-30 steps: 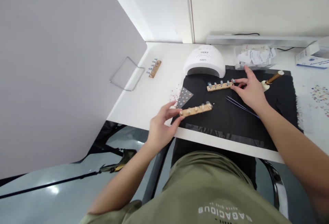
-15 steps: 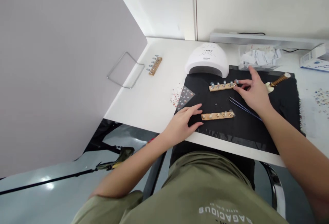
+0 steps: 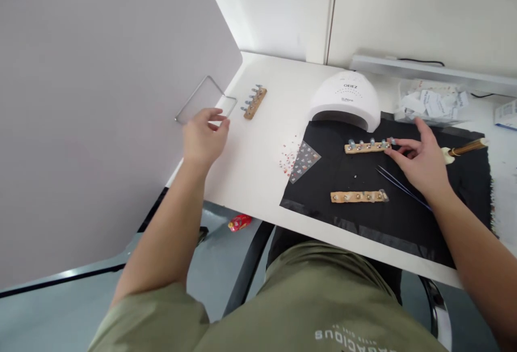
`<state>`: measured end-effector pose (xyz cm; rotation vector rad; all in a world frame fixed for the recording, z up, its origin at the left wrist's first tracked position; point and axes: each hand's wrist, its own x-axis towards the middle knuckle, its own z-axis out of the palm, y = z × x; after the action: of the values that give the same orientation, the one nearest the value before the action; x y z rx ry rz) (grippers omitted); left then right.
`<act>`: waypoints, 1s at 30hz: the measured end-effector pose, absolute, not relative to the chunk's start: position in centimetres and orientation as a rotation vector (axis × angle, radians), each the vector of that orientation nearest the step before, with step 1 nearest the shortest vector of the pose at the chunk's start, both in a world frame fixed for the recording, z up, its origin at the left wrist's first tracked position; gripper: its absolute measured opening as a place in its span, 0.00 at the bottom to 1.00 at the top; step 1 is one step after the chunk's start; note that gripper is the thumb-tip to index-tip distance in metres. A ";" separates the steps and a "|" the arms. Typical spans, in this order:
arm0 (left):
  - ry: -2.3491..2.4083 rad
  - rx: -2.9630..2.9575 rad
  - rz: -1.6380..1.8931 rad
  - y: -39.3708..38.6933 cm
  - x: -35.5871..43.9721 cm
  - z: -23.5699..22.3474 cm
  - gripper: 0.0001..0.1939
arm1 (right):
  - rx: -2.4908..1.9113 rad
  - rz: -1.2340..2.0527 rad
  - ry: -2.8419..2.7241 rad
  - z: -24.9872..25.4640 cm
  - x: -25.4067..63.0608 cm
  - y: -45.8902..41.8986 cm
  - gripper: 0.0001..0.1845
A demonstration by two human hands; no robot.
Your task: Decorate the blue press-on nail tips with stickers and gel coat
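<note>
At the right end of a wooden strip with grey-blue nail tips (image 3: 365,147), my right hand (image 3: 424,160) pinches with thumb and forefinger. My left hand (image 3: 205,136) is raised over the table's left side near the wire bracket, fingers loosely curved and apart, with nothing seen in it. Closer to me lies a second wooden strip (image 3: 357,197) with a clear piece at its right end. A third strip with nail tips (image 3: 255,104) stands on the white table, right of my left hand. Tweezers (image 3: 402,186) lie below my right hand.
A white nail lamp (image 3: 345,96) stands behind the black mat (image 3: 307,195). Left on the mat is a patterned clear sheet (image 3: 305,162) beside scattered flakes. A clear box of packets (image 3: 432,101), a brush (image 3: 468,148) and a wire bracket (image 3: 189,101) are around. A red packet (image 3: 239,222) lies below.
My left hand has moved away from the near strip, up and left toward the wire bracket. My right hand stays at the far strip's end. The view has shifted left.
</note>
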<state>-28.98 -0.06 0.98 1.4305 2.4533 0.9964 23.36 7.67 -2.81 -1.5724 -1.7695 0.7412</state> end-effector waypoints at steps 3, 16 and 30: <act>2.457 1.476 0.864 2.6 -29.2 -0.3 0.18 | -1.588 0.721 -1.755 -2.8 23.4 7.6 0.64; 2.439 1.584 0.948 4.5 -27.0 -2.1 0.09 | -1.677 0.701 -1.734 -2.8 23.4 7.5 0.68; 2.025 1.820 0.827 -1.2 -23.3 -0.8 0.19 | -1.692 0.721 -1.712 -2.3 23.1 7.3 0.70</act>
<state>-23.33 -1.21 -0.82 1.8201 2.0249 0.8271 23.12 7.32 -2.28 -1.6918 -1.7116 0.7212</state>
